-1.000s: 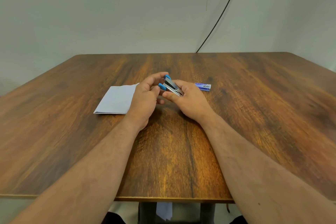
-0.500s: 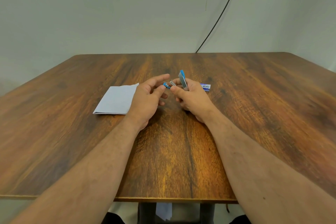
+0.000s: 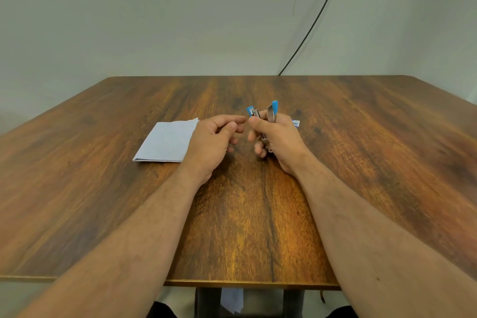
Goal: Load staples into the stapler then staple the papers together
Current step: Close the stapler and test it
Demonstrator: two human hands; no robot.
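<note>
stapler [image 3: 268,117] now upright, left hand [image 3: 213,141] released

The right hand [image 3: 277,137] is gripping the opened blue stapler [image 3: 268,117] upright above the desk [image 3: 361,162]; the left hand [image 3: 214,142] is hovering just left, fingers [image 3: 232,119] relaxed, beside the folded papers [image 3: 166,141]. A staple box [image 3: 296,124] is peeking out behind.

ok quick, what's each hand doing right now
Left hand: open, fingers loosely curled, holding nothing, just beside the stapler.
Right hand: holding the stapler, which is hinged open and points up.
</note>
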